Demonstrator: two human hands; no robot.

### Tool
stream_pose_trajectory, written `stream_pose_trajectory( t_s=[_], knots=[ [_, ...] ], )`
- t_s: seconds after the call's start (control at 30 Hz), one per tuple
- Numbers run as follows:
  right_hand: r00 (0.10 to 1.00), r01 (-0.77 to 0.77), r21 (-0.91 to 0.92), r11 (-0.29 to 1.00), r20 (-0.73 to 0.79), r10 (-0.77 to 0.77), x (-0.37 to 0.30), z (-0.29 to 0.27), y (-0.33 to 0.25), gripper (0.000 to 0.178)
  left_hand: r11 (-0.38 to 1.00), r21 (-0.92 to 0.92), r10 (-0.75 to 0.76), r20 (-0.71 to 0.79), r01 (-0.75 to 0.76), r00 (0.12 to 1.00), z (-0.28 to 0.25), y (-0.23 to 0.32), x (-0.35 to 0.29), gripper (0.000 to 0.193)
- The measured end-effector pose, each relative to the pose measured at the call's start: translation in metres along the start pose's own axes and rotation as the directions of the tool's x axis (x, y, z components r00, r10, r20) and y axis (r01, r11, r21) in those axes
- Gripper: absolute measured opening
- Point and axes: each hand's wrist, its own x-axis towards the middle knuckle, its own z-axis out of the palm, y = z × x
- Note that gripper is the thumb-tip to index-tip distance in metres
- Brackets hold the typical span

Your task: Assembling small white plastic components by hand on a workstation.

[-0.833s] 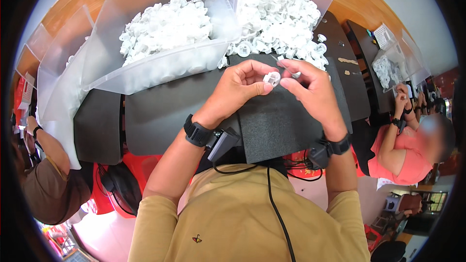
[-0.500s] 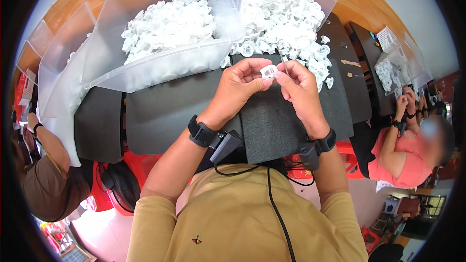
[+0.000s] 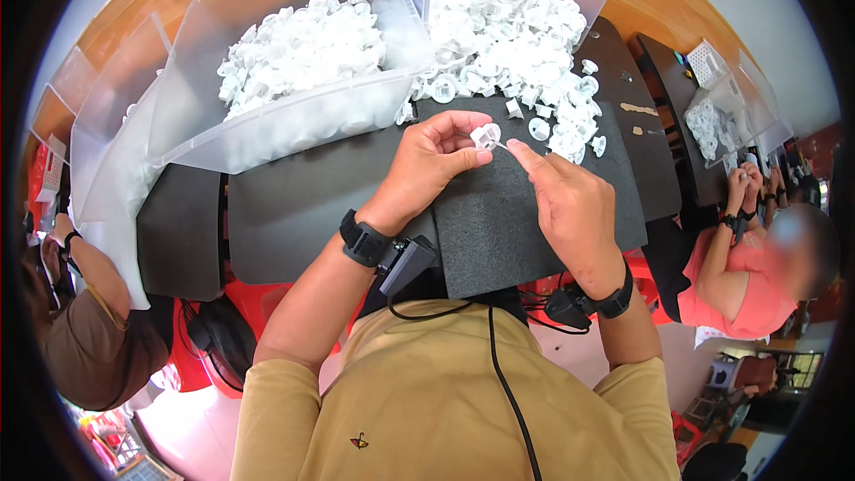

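Note:
Between the thumb and fingers of my left hand [image 3: 426,162] is a small white plastic part [image 3: 485,135], round with a squarish hollow body. My right hand [image 3: 574,200] is closed on a thin metal rod-like tool [image 3: 501,145], its index finger stretched along it. The tool's visible end meets the right side of the part; whether it goes inside cannot be made out. Most of the tool is hidden in my right hand. Both hands are above a dark grey foam mat [image 3: 499,240]. Beyond them lies a large heap of similar white parts [image 3: 508,27], some loose on the mat's far edge.
A clear plastic bin [image 3: 294,138] with many white parts stands at the far left, on a dark table [image 3: 329,205]. Cables [image 3: 499,356] hang from my wrist devices. One person [image 3: 98,303] sits to the left, another [image 3: 739,276] to the right beside another clear bin [image 3: 757,116].
My right hand has drawn back from the part and turned, swinging the metal tool from pointing away to pointing at the part. My left hand keeps hold of the part.

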Motion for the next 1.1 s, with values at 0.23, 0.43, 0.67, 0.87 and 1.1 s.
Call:
stream_pose_trajectory(
  t_s=[0.23,0.43,0.67,0.87,1.1],
  knots=[
    [0.995,-0.029,-0.080,0.996,0.095,0.037,0.000,0.007,-0.002,0.039,0.997,0.062,-0.053,-0.002,0.053,0.999,-0.004,-0.007,0.003,0.036],
    [0.990,-0.054,-0.065,0.996,0.129,0.062,-0.002,0.016,-0.002,0.037,0.989,0.129,-0.071,-0.026,0.074,0.997,-0.003,-0.007,0.003,0.032],
    [0.988,-0.079,-0.036,0.996,0.127,0.083,-0.002,0.021,-0.004,0.036,0.987,0.157,-0.019,-0.037,0.024,0.999,-0.001,-0.011,0.004,0.031],
    [0.982,-0.005,-0.184,0.983,0.184,0.039,0.005,0.012,-0.008,0.035,0.968,0.252,-0.003,-0.021,0.009,1.000,-0.003,-0.016,0.004,0.032],
    [0.966,0.198,-0.281,0.939,0.221,-0.138,0.006,0.013,0.002,0.032,0.928,0.373,-0.014,-0.024,0.022,1.000,-0.003,-0.020,0.005,0.033]
  ],
)
